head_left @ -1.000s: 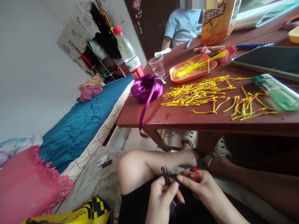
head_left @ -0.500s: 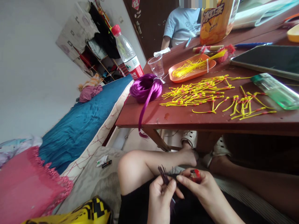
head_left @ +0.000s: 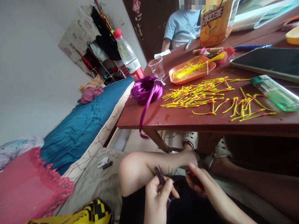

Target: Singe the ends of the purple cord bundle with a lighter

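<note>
My left hand is closed in a pinch on a small bundle of dark purple cords, whose ends fan upward over my lap. My right hand is just to the right, a little apart, its fingers curled round a red lighter that is mostly hidden. Both hands are low in the view, above my bent knee and below the front edge of the red-brown table.
On the table lie a coil of shiny purple cord with a tail over the edge, several yellow knotted cords, an orange tray, a green lighter, a tablet, a plastic cup and a water bottle. Another person sits at the far side. A blue-covered bed is at the left.
My left hand has moved slightly left and down with the purple bundle. My right hand has turned and drawn away from it, so the red lighter is now mostly hidden.
</note>
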Tool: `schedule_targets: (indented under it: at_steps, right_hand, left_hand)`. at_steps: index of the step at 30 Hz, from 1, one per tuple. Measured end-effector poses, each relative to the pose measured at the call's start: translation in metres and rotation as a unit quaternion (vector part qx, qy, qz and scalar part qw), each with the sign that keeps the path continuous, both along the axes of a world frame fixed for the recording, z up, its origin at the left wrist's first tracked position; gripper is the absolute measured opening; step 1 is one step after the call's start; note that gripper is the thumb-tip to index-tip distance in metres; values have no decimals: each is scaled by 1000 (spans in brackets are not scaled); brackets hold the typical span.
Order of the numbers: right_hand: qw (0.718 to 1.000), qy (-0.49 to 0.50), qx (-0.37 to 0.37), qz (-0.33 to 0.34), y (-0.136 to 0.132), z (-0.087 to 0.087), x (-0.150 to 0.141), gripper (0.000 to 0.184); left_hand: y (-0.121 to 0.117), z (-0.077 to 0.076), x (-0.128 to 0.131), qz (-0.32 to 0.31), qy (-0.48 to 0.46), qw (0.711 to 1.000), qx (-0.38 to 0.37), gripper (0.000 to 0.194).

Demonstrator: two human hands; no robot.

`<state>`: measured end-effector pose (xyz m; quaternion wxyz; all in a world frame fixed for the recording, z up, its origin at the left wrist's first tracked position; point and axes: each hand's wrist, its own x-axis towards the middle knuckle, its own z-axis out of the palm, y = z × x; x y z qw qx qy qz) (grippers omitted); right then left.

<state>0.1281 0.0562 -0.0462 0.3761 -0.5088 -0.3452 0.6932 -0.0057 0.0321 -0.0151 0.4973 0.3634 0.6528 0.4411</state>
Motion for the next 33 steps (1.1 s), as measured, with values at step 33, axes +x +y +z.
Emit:
schedule_targets:
  at_steps: [33]
  right_hand:
    - [998, -54, 20, -3, -4, -18, -6, 50]
  left_hand:
    - [2, 2, -2, -21, 13, 1000, -19, 29]
